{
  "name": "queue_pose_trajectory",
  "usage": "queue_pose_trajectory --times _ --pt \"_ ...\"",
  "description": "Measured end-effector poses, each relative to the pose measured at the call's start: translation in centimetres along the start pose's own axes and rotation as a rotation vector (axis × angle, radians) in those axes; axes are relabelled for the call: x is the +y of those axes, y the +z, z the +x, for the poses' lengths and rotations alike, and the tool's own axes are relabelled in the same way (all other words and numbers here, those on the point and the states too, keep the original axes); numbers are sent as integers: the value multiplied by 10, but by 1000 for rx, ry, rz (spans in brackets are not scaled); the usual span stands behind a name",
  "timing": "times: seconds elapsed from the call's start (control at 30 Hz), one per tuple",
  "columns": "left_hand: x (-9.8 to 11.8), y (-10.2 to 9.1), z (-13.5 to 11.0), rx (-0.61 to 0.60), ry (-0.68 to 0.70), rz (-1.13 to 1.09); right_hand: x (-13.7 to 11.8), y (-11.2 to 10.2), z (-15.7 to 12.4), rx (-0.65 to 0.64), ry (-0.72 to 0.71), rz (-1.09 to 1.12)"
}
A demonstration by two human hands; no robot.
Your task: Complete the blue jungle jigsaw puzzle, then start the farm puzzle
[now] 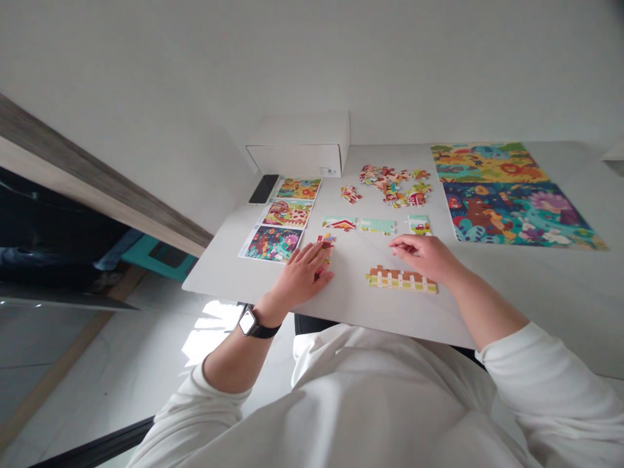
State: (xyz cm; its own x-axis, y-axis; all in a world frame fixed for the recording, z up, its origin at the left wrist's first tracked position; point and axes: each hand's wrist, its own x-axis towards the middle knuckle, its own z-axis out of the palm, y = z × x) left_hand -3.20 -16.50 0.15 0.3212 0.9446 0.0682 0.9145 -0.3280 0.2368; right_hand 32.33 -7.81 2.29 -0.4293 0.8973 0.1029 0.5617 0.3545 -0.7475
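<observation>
My left hand (302, 276) lies with fingers stretched flat over a small column of joined puzzle pieces (325, 246) near the table's left edge. My right hand (425, 255) rests on the table with fingers curled over a small red puzzle piece (408, 249). Just in front of it lies a joined strip of fence pieces (400, 279). Beyond the hands are a red-roof piece (340, 224), a pale green joined piece (377, 225) and another small piece (419, 225). A heap of loose pieces (392, 183) lies farther back.
Two finished colourful puzzles (507, 195) cover the table's right side. A sheet with three reference pictures (285, 218) and a black phone (264, 188) lie at the left. A white box (299, 146) stands against the wall. The white table (536, 286) drops off at left.
</observation>
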Motion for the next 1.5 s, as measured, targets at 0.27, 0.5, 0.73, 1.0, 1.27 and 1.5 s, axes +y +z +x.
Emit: queue_pose_trajectory --times 0.27,0.5,0.73,1.0,1.27,1.5 --pt "-5 2 0 -14 22 -21 9 5 0 -45 -6 -24" --pt "-4 6 1 5 46 -32 10 5 1 -34 -1 -34" --pt "6 6 -4 -16 10 -13 9 4 2 -33 -4 -67" --pt "-6 -7 9 41 58 1 10 4 2 -10 -29 -104" --pt "-10 -27 85 73 194 17 40 0 8 268 -222 -369" --pt "21 -10 129 -159 213 158 45 13 8 86 -28 -642"
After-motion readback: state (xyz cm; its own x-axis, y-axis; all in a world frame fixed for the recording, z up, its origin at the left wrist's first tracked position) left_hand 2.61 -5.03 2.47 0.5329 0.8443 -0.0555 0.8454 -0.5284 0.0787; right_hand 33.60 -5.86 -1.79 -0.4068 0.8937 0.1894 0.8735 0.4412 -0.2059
